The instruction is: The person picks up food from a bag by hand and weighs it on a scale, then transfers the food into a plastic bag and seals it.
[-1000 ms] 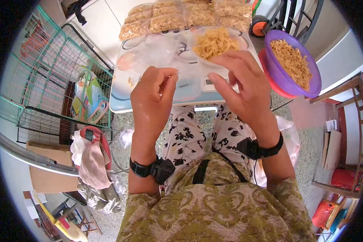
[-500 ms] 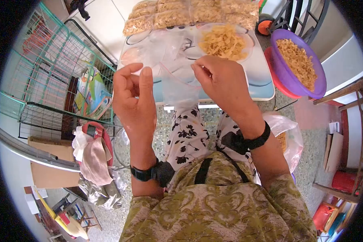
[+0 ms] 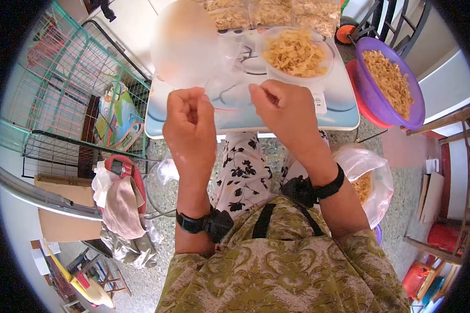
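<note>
A clear plastic zip bag [image 3: 225,99] with a thin red line stretches between my hands over the near part of the table, its outline hard to make out. My left hand [image 3: 190,125] has its fingertips pinched at the bag's left side. On the other side, my right hand [image 3: 290,112] is closed in a pinch near the bag's right edge; the exact contact is hard to see. Just beyond my right hand, a clear bowl of flat yellowish chips [image 3: 296,55] rests on a white scale [image 3: 319,102], which my hand partly hides.
Filled clear bags [image 3: 271,14] line the table's far side. At right are a purple basin [image 3: 419,112] of chips and a hand truck [image 3: 386,23]. A plastic sack [image 3: 376,169] stands on the floor beside my legs. Wire cages [image 3: 62,104] stand at left. A blurred patch covers the table's upper left.
My left hand has gone from spread fingers to a pinch at the bag. The bag's red line sits lower and flatter. My view has shifted slightly, showing more of the scale.
</note>
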Available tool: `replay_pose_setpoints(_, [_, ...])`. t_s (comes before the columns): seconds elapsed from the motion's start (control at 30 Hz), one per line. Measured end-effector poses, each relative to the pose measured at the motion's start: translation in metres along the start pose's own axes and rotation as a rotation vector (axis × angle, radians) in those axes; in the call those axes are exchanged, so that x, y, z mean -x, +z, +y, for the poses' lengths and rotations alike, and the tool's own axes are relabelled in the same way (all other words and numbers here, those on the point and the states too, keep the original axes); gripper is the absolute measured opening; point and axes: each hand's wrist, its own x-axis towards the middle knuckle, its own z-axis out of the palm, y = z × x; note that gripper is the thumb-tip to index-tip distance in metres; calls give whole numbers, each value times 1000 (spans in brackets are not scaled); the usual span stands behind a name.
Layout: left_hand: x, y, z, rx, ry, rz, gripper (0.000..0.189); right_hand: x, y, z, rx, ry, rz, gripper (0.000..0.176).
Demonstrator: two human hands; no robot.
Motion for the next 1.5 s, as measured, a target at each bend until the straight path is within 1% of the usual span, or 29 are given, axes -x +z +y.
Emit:
replay_pose_setpoints(0.07, [-2,-1,0,14,30,26,12,-2,0,7,-102,104,-87,27])
replay_pose_setpoints(0.13, [-3,-2,11,-64,-37,6,11,0,2,4,-112,96,-68,24])
replay_pose_setpoints(0.2, [-4,-2,12,-95,-24,6,12,5,4,2,-118,94,-45,23])
replay_pose_setpoints(0.27, [-5,-3,10,-120,-10,-8,13,9,8,1,23,-223,200,26])
replay_pose_setpoints(0.3, [-7,-4,8,-138,-14,-15,13,11,12,1,34,-206,206,26])
replay_pose_setpoints(0.37, [-6,-3,10,-131,-22,-27,13,16,22,0,28,-594,227,26])
replay_pose_setpoints(0.4, [-7,-3,3,-91,12,-24,12,21,24,-2,46,-567,234,26])
replay_pose_setpoints(0.47, [-10,-9,1,-159,18,-28,11,31,25,-6,95,-441,-48,22])
replay_pose_setpoints(0.5, [-12,-8,0,-162,70,6,11,32,24,-4,103,-429,-43,22])
replay_pose_setpoints(0.57, [-14,-11,-3,-129,37,1,11,35,24,0,169,-343,-271,32])
replay_pose_setpoints(0.6, [-13,-12,-3,-104,0,9,12,37,25,1,171,-336,-271,32])
replay_pose_setpoints(0.67, [-13,-11,-2,-120,-12,1,12,39,28,1,-37,-452,-137,28])
replay_pose_setpoints(0.7, [-15,-10,-1,-133,-20,6,13,38,24,0,-31,-465,-137,28])
replay_pose_setpoints(0.77, [-21,-9,0,-128,-19,42,13,33,6,1,-177,-485,8,27])
replay_pose_setpoints(0.83, [-25,-11,-5,-134,29,68,14,20,-20,14,-33,-507,96,16])
replay_pose_setpoints(0.93, [-31,-16,-8,-50,42,101,15,4,-69,33,-56,-48,162,18])
replay_pose_setpoints(1.0, [-33,-15,-5,-55,50,134,15,-14,-93,47,100,19,200,21])
replay_pose_setpoints(1.03, [-33,-12,-4,-66,57,152,15,-22,-102,56,103,10,197,21])
replay_pose_setpoints(1.1, [-35,-4,-3,-119,83,137,15,-37,-112,67,234,-132,125,30])
replay_pose_setpoints(1.13, [-36,1,-2,-177,111,117,15,-44,-113,67,237,-140,124,30])
replay_pose_setpoints(1.17, [-36,8,-1,-200,79,62,15,-50,-113,66,272,-173,39,37])
replay_pose_setpoints(1.2, [-36,17,-6,-185,100,31,14,-56,-113,66,306,-206,-47,44])
replay_pose_setpoints(1.23, [-35,26,-7,-193,71,2,14,-65,-111,70,305,-213,-49,44])
replay_pose_setpoints(1.3, [-35,37,-10,-202,45,-25,15,-83,-106,77,336,-359,-209,60])
replay_pose_setpoints(1.33, [-35,40,-13,-162,11,-73,18,-90,-106,76,336,-362,-210,60])
replay_pose_setpoints(1.37, [-35,44,-17,-121,-23,-121,21,-97,-106,75,341,-369,-339,63])
replay_pose_setpoints(1.4, [-36,46,-20,-120,-24,-118,21,-103,-106,72,346,-375,-468,67])
replay_pose_setpoints(1.43, [-37,49,-24,-108,-33,-125,21,-108,-106,75,347,-378,-470,67])
replay_pose_setpoints(1.5, [-38,51,-25,-93,-44,-128,21,-116,-103,80,414,-465,-507,68])
